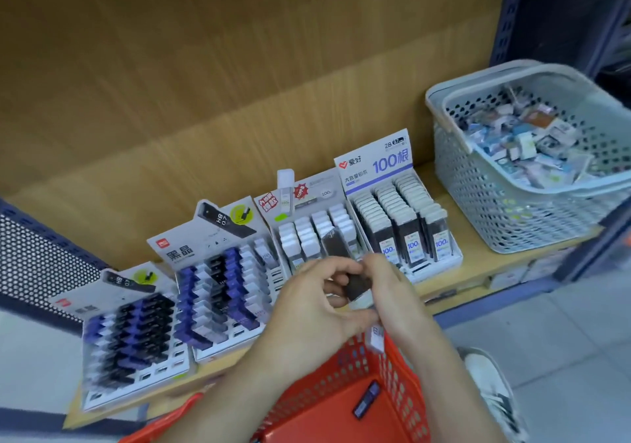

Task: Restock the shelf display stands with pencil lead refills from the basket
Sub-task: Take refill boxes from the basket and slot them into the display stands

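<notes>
Hands: left hand [309, 309] and right hand [392, 282] meet right in front of the stands. The fingers of both are curled in tight on one dark refill case [358, 285], pinched between them.
Extra stock: a pale second case [374, 337] pokes out under the right hand. It looks tucked in that palm, though the grip itself is hidden.
Where it is: the refill case hangs in the air at the shelf's front edge, just before the white-capped stand [307, 238] and above the red basket [392, 384].
Handling: my read is a light, stiff little plastic box with smooth sides, likely slippery. The leads inside would snap easily, so no dropping. Take it by the long flat faces near the cap end and slide it in upright.
Supply: the red basket shows one loose case [365, 400] on its floor.
Neighbours: black-and-blue stands [218, 289] sit to the left and the 100-count stand [399, 227] to the right, with rows packed close.
In the way: a dark upright case [333, 243] stands among the white caps just behind the fingers; I cannot tell whether it's touched. The slots are narrow, so a nudge could topple neighbours.
Further off: a grey basket [495, 210] of mixed packets sits on the shelf [485, 258] at far right, well apart. A shoe [491, 388] is on the floor.
</notes>
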A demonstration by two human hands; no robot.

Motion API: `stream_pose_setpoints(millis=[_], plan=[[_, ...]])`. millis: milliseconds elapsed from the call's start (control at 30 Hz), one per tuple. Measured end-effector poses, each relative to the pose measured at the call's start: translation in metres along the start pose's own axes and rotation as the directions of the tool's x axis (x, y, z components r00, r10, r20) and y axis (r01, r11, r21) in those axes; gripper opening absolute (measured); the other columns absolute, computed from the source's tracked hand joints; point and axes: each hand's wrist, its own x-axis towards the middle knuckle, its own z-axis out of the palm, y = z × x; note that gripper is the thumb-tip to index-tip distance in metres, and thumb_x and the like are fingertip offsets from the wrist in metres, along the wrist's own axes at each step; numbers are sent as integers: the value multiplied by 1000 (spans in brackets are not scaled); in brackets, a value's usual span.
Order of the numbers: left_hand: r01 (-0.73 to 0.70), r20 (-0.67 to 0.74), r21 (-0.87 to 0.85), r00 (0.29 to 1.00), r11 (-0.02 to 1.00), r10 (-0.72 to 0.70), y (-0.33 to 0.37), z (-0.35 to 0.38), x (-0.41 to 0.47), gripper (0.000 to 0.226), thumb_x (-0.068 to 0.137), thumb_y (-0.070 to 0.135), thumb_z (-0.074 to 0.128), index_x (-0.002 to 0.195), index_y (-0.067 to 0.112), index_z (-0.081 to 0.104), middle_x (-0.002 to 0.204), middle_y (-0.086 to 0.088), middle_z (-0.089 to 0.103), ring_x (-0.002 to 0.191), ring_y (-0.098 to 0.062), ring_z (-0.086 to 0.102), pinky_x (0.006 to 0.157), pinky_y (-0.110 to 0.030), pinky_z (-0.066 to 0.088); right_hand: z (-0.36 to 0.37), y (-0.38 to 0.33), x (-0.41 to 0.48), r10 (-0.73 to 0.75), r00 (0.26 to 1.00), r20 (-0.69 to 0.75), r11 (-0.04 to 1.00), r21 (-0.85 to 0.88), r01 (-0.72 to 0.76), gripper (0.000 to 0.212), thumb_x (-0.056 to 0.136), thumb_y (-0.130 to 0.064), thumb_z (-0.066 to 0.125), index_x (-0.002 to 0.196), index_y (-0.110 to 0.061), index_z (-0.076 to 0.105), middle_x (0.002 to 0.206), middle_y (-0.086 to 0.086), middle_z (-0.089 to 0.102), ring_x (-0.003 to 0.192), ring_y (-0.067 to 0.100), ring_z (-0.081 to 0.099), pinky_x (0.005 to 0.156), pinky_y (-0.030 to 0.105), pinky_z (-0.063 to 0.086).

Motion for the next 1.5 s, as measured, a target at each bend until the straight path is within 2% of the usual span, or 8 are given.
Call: stream_pose_setpoints(millis=[200,333,533,733,900,1000,1267,1500], plan=[[-200,-25,132,978,971,205,4,14,16,43,61,16,86,96,32,66,99,6,53,80,-6,57,63,-25,55,-21,7,8,-15,995,102,993,118,3,62,102,-50,29,65,-30,75,66,-10,71,60,0,60,62,26,40],[-412,-9,446,886,795,464,-4,16,22,29,79,26,57,107,26,63,97,7,64,79,-6,62,68,-28,54,-21,18,16,-59,996,68,991,128,50,74,101,-58,24,56,-17,67,46,-2,56,44,7,52,55,25,35],[-56,-258,111,962,992,83,11,1,51,24,97,19,50,92,38,64,71,12,71,61,-4,67,64,-20,54,-29,31,27,-101,961,-258,974,173,149,44,92,-52,57,83,-9,51,38,-3,41,35,17,45,41,22,35],[69,-115,-96,990,993,-80,14,6,73,17,95,10,54,95,18,70,73,-4,70,56,-10,63,62,-24,56,-43,39,29,-50,968,-247,932,337,134,11,96,-21,61,87,-17,66,46,-10,46,32,10,39,32,16,26],[72,-100,-22,992,997,-74,13,32,94,10,89,10,65,97,9,71,76,-8,70,59,-10,66,63,-23,57,-51,64,32,316,886,-339,660,749,51,16,96,-11,57,84,-11,67,60,2,45,36,9,35,33,16,24],[17,-91,105,996,994,-8,7,49,104,13,89,17,66,82,27,68,69,6,68,64,-12,68,71,-34,58,-60,79,31,469,809,-354,562,827,36,15,95,-9,56,82,-13,61,67,4,45,36,7,41,33,13,27],[-59,-13,271,998,961,64,-7,70,111,16,92,22,61,86,11,70,66,-4,68,68,-23,65,71,-42,54,-58,88,37,459,834,-306,409,906,107,10,95,2,55,98,-3,63,108,15,60,89,23,63,66,22,60],[-145,128,399,987,905,102,-9,77,117,26,94,27,57,73,12,62,60,-8,59,61,-23,58,64,-42,49,-51,88,36,440,843,-309,438,894,99,26,92,17,49,108,0,60,120,24,57,85,19,66,83,24,58]])
